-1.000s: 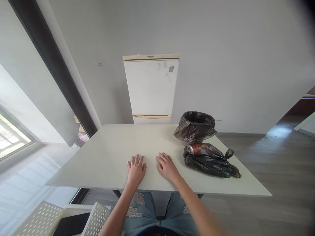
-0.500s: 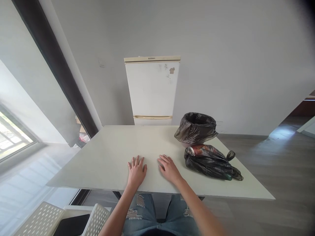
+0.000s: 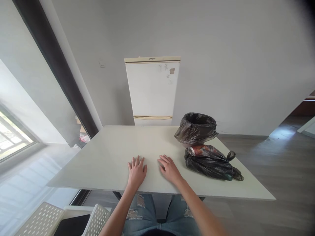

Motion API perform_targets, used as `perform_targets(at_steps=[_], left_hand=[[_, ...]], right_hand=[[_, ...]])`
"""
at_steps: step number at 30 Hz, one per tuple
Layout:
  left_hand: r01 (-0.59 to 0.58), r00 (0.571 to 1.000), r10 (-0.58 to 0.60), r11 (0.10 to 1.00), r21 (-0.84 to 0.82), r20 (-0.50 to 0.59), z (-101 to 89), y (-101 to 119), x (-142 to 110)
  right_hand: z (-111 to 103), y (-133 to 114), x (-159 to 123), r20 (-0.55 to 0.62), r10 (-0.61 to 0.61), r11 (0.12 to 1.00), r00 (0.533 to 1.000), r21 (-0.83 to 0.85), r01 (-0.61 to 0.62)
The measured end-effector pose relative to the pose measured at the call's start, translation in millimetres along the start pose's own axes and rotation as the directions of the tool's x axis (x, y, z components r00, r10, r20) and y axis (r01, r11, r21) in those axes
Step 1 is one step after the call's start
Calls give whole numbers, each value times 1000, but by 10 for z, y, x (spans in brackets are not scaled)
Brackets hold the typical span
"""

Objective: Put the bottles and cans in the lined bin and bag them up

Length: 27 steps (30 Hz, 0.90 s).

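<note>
Pale worktop (image 3: 110, 147) is supporting left hand (image 3: 136, 173) and right hand (image 3: 170, 169), fingers (image 3: 137, 161) loosely spread, gripping nothing, seemingly waiting; taking the black bundle (image 3: 209, 166) would be requiring rightward reach.

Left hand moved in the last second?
No. Judged against the table, the left hand rests at the same spot, palm down; the whole view shifted slightly.

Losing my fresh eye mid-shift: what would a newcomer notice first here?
First, on the right of the pale table, the black open bag near the far edge and, nearer, the black bulging bag with something red showing at its upper left. Next, the left grip and right grip, palm-down near the front edge. Beyond the table stands the white fridge.
</note>
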<state>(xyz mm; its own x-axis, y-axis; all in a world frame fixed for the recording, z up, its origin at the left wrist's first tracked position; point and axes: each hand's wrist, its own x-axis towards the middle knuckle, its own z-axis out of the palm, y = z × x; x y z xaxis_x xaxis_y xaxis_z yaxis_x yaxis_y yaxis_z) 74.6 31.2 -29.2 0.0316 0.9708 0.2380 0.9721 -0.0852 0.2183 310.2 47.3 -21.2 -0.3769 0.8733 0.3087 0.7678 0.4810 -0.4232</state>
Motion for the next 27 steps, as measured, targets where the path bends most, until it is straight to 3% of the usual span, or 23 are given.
perform_targets(at_steps=[10, 17, 20, 22, 23, 25, 27], left_hand=[[1, 1000, -1, 1000, -7, -4, -19, 6, -4], [-9, 1000, 9, 1000, -16, 6, 28, -31, 8], [-10, 1000, 10, 1000, -20, 16, 47, -46, 14], [-5, 1000, 6, 1000, -17, 13, 50, -44, 14], [-5, 1000, 5, 1000, -15, 11, 49, -40, 14], [-2, 1000, 2, 1000, -10, 8, 45, -34, 13], [-2, 1000, 2, 1000, -7, 10, 44, -32, 13]], right_hand=[[-10, -77, -74, 9, 1, 999, 1000, -44, -1], [-149, -86, -536, -31, -5, 998, 1000, 59, 7], [-304, -50, -793, -168, 9, 982, 986, 189, 24], [-484, -6, -943, -375, 89, 962, 923, 273, 18], [-604, 36, -1005, -494, 156, 954, 855, 301, 0], [-899, 194, -1104, -701, 308, 940, 644, 327, -94], [-1219, 478, -1183, -833, 355, 934, 424, 300, -194]])
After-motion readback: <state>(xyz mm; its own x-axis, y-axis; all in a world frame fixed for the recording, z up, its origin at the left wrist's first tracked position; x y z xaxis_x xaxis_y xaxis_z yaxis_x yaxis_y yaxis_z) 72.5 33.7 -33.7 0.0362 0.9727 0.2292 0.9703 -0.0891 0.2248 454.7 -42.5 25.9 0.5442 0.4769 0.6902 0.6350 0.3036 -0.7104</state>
